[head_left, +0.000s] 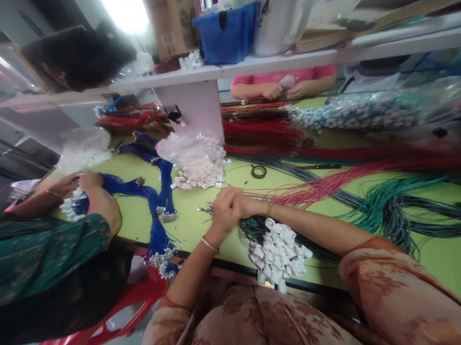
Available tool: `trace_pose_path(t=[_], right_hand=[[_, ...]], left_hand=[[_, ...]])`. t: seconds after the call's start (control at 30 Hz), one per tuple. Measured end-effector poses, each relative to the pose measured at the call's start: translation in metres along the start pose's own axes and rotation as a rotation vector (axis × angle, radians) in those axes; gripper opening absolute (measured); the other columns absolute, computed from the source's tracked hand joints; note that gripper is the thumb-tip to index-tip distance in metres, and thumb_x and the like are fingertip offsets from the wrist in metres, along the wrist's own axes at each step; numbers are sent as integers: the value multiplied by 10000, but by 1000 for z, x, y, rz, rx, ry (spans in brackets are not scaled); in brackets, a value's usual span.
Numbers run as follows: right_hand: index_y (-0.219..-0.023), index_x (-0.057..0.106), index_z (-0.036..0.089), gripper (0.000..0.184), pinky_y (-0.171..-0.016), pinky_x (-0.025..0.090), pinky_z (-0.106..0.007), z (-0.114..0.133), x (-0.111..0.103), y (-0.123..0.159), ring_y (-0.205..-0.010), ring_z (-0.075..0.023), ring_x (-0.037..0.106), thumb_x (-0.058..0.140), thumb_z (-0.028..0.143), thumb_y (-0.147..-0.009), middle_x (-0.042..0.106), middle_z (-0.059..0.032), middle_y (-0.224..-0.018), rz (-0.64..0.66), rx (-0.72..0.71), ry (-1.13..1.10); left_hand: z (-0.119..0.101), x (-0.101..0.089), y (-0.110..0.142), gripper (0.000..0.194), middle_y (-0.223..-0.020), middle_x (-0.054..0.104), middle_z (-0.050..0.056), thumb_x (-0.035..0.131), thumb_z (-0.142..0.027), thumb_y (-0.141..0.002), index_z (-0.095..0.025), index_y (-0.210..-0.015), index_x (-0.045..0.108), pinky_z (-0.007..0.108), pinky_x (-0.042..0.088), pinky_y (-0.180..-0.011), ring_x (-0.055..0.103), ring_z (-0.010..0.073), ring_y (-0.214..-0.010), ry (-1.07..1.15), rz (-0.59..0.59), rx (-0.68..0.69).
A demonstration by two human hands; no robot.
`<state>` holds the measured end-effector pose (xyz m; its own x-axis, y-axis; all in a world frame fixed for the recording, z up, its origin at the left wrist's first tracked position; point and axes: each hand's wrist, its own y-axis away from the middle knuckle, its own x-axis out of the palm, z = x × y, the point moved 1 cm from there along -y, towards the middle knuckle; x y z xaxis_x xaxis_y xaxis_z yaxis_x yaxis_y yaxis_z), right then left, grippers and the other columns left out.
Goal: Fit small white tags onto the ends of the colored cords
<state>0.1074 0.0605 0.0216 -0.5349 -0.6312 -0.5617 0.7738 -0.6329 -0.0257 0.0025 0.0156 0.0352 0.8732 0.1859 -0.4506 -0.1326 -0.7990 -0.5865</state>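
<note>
My left hand [225, 209] and my right hand [247, 205] are closed and pressed together above the green table [203, 236]. Whatever lies between their fingers is hidden. Just left of my left hand, dark wire ends [205, 209] with small tips stick out. Pink-red wires [313, 185] run rightward from beside my right hand. Below my right wrist lies a pile of white plastic connectors [278, 255], joined to dark green and black wires [253, 229], at the table's front edge.
Loose white connectors [199, 177] spill from a clear bag [192, 146]. A roll of tape [258, 171] lies behind my hands. Blue wire bundles [154, 203] and a co-worker's hands [85, 182] are on the left. Green wires [388, 199] spread rightward. Another person's hands [283, 88] show beyond the shelf [247, 67].
</note>
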Motion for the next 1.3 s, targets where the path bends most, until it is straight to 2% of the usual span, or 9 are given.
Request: trace_pose_path(t=[0.07, 0.2, 0.37, 0.47, 0.63, 0.77, 0.9, 1.03, 1.3], right_hand=[[-587, 532, 160, 169, -521, 253, -247, -1, 4, 1, -507, -88, 316, 617, 217, -721, 456, 21, -511, 10, 34, 100], [-674, 586, 159, 83, -516, 229, -229, 0, 7, 4, -511, -84, 348, 587, 200, -747, 539, 15, -582, 54, 20, 329], [-677, 582, 155, 143, -529, 235, -225, 2, 6, 8, -537, -94, 380, 539, 205, -803, 569, -3, -612, 19, -39, 357], [-728, 576, 151, 113, -538, 255, -227, 2, 3, 10, -547, -95, 397, 526, 201, -817, 576, -14, -635, -23, -17, 330], [-795, 553, 145, 61, -557, 342, -196, -1, 1, 4, -565, -83, 457, 556, 197, -762, 573, 17, -654, -84, 20, -59], [-775, 547, 145, 174, -565, 377, -205, 6, 1, -8, -567, -83, 456, 594, 312, -765, 536, 32, -635, -147, 6, -362], [-754, 560, 140, 240, -584, 370, -213, 17, 0, -14, -590, -82, 440, 625, 370, -749, 528, 25, -658, -230, -25, -447], [-765, 579, 139, 226, -585, 362, -215, 17, -1, -10, -593, -84, 421, 610, 363, -753, 516, 27, -645, -292, 1, -422], [-671, 537, 149, 187, -578, 358, -216, 9, -7, 1, -593, -92, 433, 531, 317, -752, 516, 21, -617, -438, 61, -280]], left_hand=[[34, -13, -19, 231, -953, 638, 115, 483, -179, -854, -180, -937, 698, 368, 434, -879, 575, 232, -935, -146, -16, -178], [82, -19, -41, 204, -901, 582, 108, 491, -113, -793, -162, -844, 682, 352, 401, -849, 538, 229, -894, -376, 241, -297], [87, -15, -41, 110, -864, 585, 96, 614, -152, -723, -171, -831, 622, 332, 380, -767, 528, 231, -824, -448, 373, -312], [80, -27, -42, 180, -811, 597, 77, 630, -154, -702, -174, -881, 625, 319, 374, -730, 522, 215, -762, -409, 320, -332], [67, -63, -49, 98, -773, 611, 34, 609, -226, -731, -172, -808, 636, 271, 385, -659, 508, 146, -657, -125, -24, -462], [59, -72, -42, 195, -629, 528, -40, 694, -260, -663, -175, -775, 559, 209, 328, -501, 432, 74, -488, 357, -137, -656], [55, -63, -28, 283, -609, 509, -53, 754, -264, -605, -163, -787, 563, 176, 286, -436, 416, 39, -439, 734, -165, -809], [53, -58, -18, 301, -641, 537, -32, 767, -242, -618, -145, -858, 615, 164, 388, -498, 495, 47, -516, 964, -157, -880], [51, -46, -6, 296, -671, 567, -10, 791, -238, -625, -117, -853, 646, 146, 407, -497, 511, 39, -529, 1094, -74, -930]])
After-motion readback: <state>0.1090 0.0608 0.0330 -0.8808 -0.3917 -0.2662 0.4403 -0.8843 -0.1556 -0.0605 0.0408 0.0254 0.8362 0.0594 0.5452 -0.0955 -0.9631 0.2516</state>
